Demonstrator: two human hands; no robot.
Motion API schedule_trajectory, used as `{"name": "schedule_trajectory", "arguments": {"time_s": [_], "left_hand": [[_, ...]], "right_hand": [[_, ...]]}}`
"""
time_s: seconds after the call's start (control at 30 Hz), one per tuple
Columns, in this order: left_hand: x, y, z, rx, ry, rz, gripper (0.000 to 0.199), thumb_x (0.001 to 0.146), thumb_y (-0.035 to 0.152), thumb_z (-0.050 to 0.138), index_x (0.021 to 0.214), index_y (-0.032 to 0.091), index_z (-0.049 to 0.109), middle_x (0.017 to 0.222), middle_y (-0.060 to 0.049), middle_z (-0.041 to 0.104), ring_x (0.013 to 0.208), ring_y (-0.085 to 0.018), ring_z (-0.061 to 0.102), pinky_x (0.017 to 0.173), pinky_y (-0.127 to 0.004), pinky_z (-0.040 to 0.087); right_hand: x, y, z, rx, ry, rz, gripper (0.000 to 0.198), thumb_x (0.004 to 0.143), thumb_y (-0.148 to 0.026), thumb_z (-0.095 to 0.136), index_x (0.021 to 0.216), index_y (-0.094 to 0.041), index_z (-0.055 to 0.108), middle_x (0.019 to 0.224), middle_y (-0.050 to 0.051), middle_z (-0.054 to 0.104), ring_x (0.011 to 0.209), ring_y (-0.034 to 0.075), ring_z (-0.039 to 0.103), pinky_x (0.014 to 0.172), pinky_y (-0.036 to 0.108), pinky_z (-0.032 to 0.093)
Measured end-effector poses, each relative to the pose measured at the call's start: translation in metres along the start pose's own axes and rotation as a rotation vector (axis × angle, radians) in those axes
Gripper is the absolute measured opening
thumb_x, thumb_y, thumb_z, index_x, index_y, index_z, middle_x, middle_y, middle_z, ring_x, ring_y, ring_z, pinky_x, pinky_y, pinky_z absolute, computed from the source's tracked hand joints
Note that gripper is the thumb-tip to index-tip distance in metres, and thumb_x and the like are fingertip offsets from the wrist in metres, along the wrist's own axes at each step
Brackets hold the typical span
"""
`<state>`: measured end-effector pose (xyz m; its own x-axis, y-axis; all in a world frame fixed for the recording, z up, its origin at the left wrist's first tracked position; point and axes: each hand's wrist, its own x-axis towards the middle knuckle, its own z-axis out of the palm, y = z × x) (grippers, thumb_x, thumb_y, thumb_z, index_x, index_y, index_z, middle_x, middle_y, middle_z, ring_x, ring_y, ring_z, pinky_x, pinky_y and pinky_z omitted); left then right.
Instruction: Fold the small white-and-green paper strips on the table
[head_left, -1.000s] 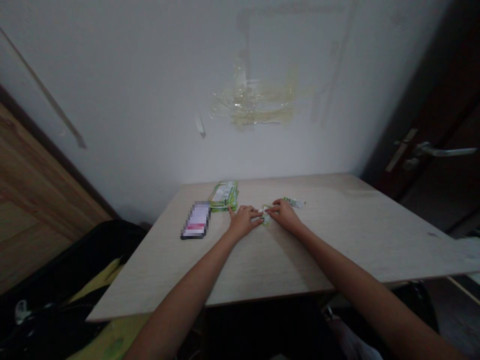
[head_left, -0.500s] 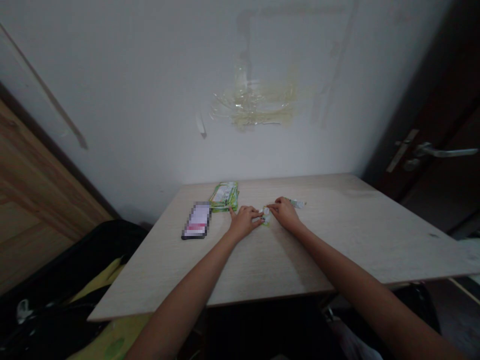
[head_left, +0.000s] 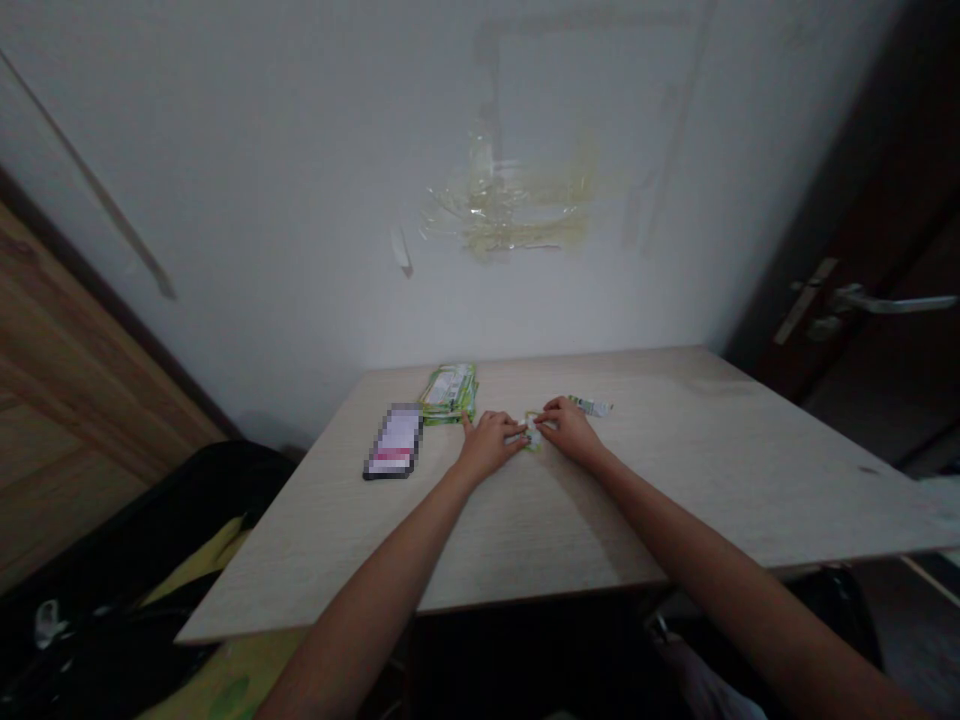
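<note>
A small green-and-white piece like a packet or label (head_left: 534,436) lies on the table between my hands, partly covered by fingers. My left hand (head_left: 487,446) rests palm down, its thumb and fingertips holding the piece's left side while one finger stretches away toward a stack of green-and-white packets (head_left: 450,388). From the other side, my right hand (head_left: 570,430) has its fingertips bent together on the piece's right edge. Just behind the right hand lies a slim white-and-green tube (head_left: 596,407), partly hidden by the fingers.
A phone with a blurred screen (head_left: 394,442) lies left of my left hand on the pale wooden table (head_left: 540,540). The wall (head_left: 300,250) rises behind the table's back edge. At the right is a dark door with a metal handle (head_left: 900,303); dark bags (head_left: 150,560) sit at lower left.
My right hand has shifted slightly left over the small piece, and more of the tube shows behind it. My left hand has stayed almost still.
</note>
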<state>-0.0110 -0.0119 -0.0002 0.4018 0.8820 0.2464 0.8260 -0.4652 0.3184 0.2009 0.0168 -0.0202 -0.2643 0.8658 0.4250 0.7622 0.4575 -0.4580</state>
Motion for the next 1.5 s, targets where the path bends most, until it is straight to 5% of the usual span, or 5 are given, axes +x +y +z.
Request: {"name": "schedule_trajectory", "arguments": {"time_s": [0.5, 0.77, 1.5], "left_hand": [[0.004, -0.005, -0.001, -0.010, 0.002, 0.003, 0.028, 0.092, 0.048, 0.057, 0.114, 0.039, 0.072, 0.118, -0.002, 0.068, 0.120, -0.026, 0.052, 0.117, -0.061, 0.006], [0.005, -0.008, 0.000, 0.042, 0.021, 0.073, 0.025, 0.096, 0.041, 0.054, 0.113, 0.039, 0.072, 0.116, -0.001, 0.069, 0.119, -0.023, 0.054, 0.117, -0.062, -0.002], [0.009, -0.004, 0.002, -0.056, 0.017, -0.041, 0.026, 0.087, 0.052, 0.064, 0.104, 0.036, 0.075, 0.109, -0.001, 0.069, 0.116, -0.026, 0.056, 0.117, -0.061, -0.001]], "right_hand": [[0.000, -0.017, 0.001, -0.136, 0.014, 0.080, 0.020, 0.089, -0.035, 0.064, 0.090, -0.019, 0.076, 0.103, 0.010, 0.066, 0.101, 0.021, 0.059, 0.093, 0.030, 0.043], [-0.002, -0.021, -0.003, -0.164, -0.003, 0.065, 0.021, 0.092, -0.033, 0.060, 0.093, -0.018, 0.075, 0.103, 0.011, 0.066, 0.100, 0.022, 0.059, 0.091, 0.031, 0.043], [-0.002, -0.020, -0.001, -0.155, -0.003, 0.071, 0.022, 0.091, -0.036, 0.062, 0.094, -0.018, 0.074, 0.105, 0.010, 0.064, 0.102, 0.023, 0.057, 0.093, 0.033, 0.042]]}}
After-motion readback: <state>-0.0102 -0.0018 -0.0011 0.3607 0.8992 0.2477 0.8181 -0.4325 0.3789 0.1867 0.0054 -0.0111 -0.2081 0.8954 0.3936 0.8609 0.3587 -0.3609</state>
